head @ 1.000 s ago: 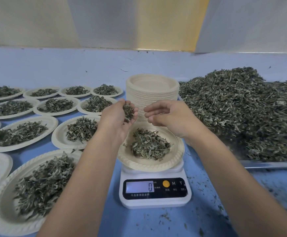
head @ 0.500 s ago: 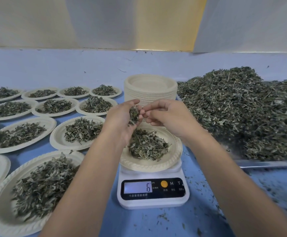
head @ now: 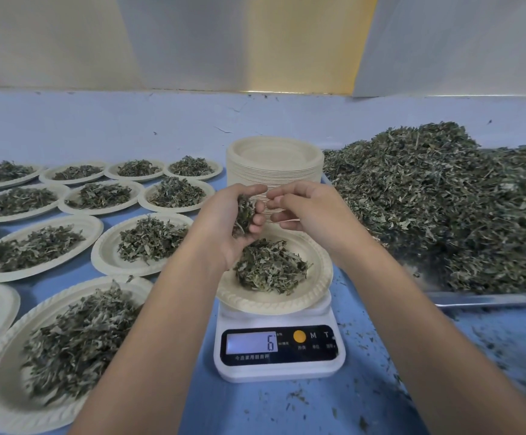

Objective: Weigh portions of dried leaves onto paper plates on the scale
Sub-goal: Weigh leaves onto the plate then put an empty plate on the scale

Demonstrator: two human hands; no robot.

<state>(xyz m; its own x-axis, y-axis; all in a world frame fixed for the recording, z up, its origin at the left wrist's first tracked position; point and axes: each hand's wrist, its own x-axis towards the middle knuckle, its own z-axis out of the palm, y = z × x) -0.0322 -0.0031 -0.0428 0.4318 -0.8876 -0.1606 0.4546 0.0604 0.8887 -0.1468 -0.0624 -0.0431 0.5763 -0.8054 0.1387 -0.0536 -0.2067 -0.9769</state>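
A white digital scale (head: 279, 350) stands on the blue table, its display reading 6. On it sits a paper plate (head: 315, 277) with a small mound of dried leaves (head: 271, 268). Above the plate, my left hand (head: 227, 224) cups a clump of dried leaves (head: 244, 215) in curled fingers. My right hand (head: 302, 208) hovers just right of it, fingers curled with the tips close to that clump. Whether they pinch any leaves is unclear.
A stack of empty paper plates (head: 274, 158) stands behind my hands. A metal tray (head: 490, 298) heaped with loose dried leaves (head: 450, 196) fills the right side. Several filled plates (head: 104, 240) cover the table's left. Leaf crumbs lie scattered near the scale.
My hands came together over the plate, the right fingertips moving to the leaves in my left hand. The scale reading went from 0 to 6.
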